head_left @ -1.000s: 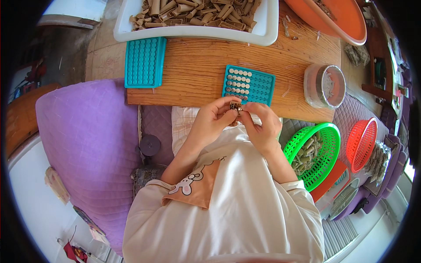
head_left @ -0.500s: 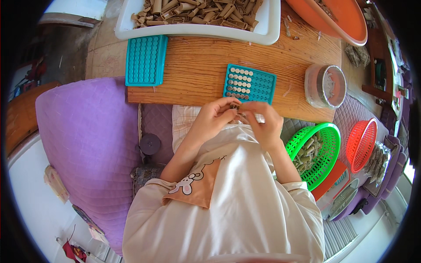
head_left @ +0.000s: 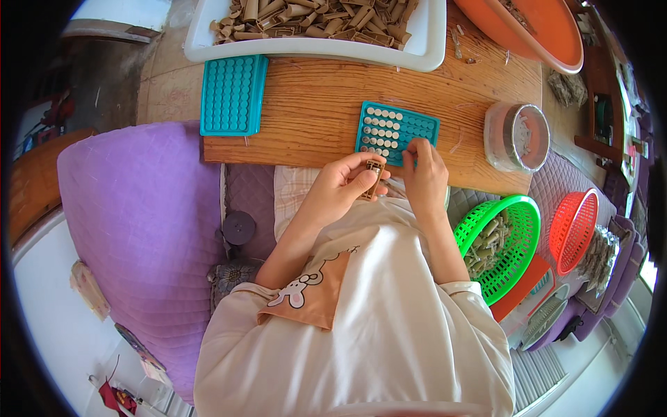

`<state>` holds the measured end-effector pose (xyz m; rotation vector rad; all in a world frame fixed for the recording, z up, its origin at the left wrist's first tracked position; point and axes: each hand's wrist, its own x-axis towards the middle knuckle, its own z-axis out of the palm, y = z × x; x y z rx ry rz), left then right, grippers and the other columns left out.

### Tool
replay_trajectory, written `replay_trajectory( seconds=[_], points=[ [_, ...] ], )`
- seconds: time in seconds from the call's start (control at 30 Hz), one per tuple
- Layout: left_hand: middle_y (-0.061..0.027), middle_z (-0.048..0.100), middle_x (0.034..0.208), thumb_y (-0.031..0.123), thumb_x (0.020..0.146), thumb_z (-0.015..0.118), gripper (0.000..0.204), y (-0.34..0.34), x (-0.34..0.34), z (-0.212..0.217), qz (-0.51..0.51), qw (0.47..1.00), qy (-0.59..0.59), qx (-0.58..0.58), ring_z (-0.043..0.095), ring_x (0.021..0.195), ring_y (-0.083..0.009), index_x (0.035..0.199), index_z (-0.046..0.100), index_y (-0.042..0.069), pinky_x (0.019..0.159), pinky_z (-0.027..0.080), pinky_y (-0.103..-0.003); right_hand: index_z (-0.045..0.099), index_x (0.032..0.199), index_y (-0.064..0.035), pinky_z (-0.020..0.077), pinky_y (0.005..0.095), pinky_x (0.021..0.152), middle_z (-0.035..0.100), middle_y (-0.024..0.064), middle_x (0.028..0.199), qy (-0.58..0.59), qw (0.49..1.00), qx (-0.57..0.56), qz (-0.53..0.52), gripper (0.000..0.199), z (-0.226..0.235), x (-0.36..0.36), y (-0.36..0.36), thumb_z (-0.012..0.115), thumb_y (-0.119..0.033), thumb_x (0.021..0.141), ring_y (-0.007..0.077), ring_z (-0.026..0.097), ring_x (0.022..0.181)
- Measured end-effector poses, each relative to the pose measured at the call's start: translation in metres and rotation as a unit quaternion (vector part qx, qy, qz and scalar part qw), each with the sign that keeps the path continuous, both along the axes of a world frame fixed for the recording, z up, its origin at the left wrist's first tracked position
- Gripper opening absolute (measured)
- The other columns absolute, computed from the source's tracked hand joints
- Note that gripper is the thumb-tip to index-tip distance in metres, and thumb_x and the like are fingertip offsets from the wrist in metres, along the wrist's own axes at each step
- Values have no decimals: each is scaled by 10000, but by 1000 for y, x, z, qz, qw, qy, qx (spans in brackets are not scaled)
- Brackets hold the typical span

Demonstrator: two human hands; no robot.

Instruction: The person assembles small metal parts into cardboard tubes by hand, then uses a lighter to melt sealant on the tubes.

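Note:
My left hand (head_left: 344, 183) holds a small brown tube-like piece (head_left: 374, 178) between thumb and fingers, just below the table edge. My right hand (head_left: 424, 174) reaches up to the near edge of a teal tray of round holes (head_left: 397, 132), its fingertips touching the tray. Part of that tray's holes are filled with pale round pieces. The tray lies on a wooden table (head_left: 319, 104).
A second teal hole tray (head_left: 233, 94) lies at the table's left end. A white tub of brown tubes (head_left: 319, 24) and an orange bowl (head_left: 535, 28) stand at the back. A round tin (head_left: 520, 136), green basket (head_left: 501, 236) and red basket (head_left: 574, 229) are on the right; a purple cushion (head_left: 139, 229) lies left.
My hands were together over my lap; my right hand has now moved up to the teal tray while my left keeps the brown piece.

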<state>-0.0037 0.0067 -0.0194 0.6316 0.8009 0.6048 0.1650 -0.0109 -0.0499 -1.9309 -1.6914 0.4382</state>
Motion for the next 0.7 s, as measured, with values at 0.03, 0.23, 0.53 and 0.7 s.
replay_trajectory(
  seconds=[0.03,0.23,0.53,0.7],
  points=[
    [-86,571,934,113,860,476,255,0,0,3,-3,1000,3,-4,582,772,-124,1081,465,-16,635,465,-213,478,807,-34,437,348,562,540,101,714,0,1000,1,1,162,5,0,0,594,-4,698,270,531,645],
    [-73,577,910,60,839,498,282,-1,2,5,-7,1000,-5,-11,574,770,-112,1106,454,-19,640,470,-214,523,827,-28,454,295,560,571,82,761,166,969,160,91,224,46,-19,-10,620,74,653,231,559,668],
    [-60,587,849,26,817,518,283,-4,11,7,-25,999,30,23,561,757,-90,1091,472,-25,625,463,-215,522,812,-31,457,291,561,571,75,759,194,960,177,100,210,42,-15,-16,623,61,653,222,560,679],
    [-52,586,837,25,819,511,260,-5,13,5,-44,998,44,19,551,721,-78,1072,484,-25,607,454,-212,530,780,-30,456,299,552,566,67,743,172,969,117,135,178,44,-9,-15,621,54,653,220,551,652]
  ],
)
